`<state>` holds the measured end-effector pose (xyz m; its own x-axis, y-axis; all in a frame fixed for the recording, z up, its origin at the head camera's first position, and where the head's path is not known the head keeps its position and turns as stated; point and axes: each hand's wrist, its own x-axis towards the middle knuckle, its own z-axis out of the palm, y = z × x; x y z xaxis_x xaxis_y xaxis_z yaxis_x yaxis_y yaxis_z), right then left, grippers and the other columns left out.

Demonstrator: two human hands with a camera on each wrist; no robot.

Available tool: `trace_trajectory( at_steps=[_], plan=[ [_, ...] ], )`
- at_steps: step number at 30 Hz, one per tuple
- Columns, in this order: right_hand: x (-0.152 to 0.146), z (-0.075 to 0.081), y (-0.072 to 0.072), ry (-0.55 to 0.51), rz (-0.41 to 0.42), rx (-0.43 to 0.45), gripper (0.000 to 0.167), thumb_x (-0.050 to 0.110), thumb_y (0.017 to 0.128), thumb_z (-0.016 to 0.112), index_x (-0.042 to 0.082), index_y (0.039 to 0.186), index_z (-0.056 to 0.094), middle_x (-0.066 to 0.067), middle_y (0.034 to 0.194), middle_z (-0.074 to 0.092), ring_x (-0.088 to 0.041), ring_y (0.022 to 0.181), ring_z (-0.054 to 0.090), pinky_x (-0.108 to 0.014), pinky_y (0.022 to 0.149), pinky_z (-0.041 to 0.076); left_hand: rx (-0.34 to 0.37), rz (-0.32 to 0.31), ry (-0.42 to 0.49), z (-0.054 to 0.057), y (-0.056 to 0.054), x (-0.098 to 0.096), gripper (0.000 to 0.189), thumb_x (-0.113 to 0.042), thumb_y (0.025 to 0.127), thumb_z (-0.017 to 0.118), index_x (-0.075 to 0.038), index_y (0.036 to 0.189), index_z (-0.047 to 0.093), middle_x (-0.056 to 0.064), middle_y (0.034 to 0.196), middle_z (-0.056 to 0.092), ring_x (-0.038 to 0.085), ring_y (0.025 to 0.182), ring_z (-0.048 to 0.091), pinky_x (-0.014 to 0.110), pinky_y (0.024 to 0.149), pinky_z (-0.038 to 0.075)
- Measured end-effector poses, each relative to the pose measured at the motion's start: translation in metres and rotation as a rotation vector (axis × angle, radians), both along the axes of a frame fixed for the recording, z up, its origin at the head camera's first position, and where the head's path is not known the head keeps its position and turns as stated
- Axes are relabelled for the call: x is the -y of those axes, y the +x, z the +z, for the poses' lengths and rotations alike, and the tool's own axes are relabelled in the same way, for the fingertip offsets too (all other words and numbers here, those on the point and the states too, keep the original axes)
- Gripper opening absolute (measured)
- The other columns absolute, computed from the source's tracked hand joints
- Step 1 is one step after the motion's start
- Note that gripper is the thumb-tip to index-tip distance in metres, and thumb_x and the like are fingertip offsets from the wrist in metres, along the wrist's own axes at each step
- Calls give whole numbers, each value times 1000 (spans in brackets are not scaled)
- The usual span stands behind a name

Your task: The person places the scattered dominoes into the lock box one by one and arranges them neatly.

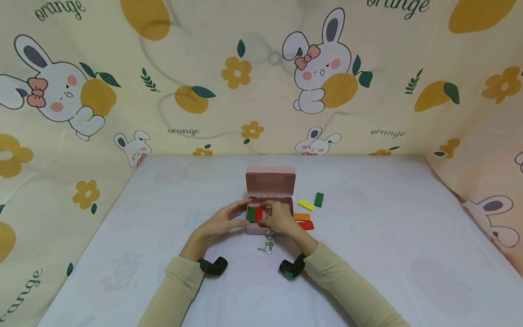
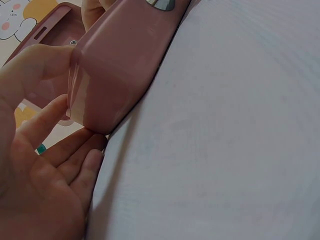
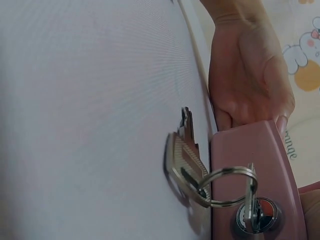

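A small pink lockable metal box stands on the table with its lid raised at the back. My left hand grips its left side, thumb at the front corner; in the left wrist view its fingers reach the box's rim and lower corner. Inside, a green block and a red block lie side by side at the left. My right hand reaches in over the front, thumb and index finger pinching the red block by its ends. The hand covers the box's right part.
Beside the box on the right lie a yellow block, a green block, an orange block and another red block. Keys on a ring hang from the lock at the box's front.
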<state>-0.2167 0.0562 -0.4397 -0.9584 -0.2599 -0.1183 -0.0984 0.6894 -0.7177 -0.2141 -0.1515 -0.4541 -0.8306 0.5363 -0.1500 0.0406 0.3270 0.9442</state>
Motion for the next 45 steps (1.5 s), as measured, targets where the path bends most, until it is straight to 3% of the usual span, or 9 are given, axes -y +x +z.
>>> trace_trajectory(
  at_steps=[10,21,29,45],
  plan=[
    [-1,-1,4,25,9,6,48,15,76,82,6,120,64,-7,75,59,-16,66,48,-20,54,35,-15,-4,3,-1,2,-2,68,-17,92,64,-14,151,31,9,162,25,37,148,25,55,122,21],
    [-6,6,7,-117,44,6,48,10,77,80,4,121,64,0,62,49,-11,57,44,-19,52,32,-11,-1,13,-2,3,0,69,-17,92,65,-14,151,31,8,162,25,37,149,25,55,122,21],
    [-16,14,12,-175,97,-55,42,10,79,78,1,118,64,0,65,48,-10,60,44,-17,53,34,9,6,2,-2,4,0,70,-21,92,66,-16,152,30,8,162,25,37,149,24,57,122,21],
    [-44,27,26,-205,67,-74,39,8,80,76,-3,115,65,0,66,49,-10,62,44,-17,54,35,23,34,4,-2,-1,-3,68,-17,91,66,-19,150,33,5,161,28,34,149,25,56,123,20]
  ],
)
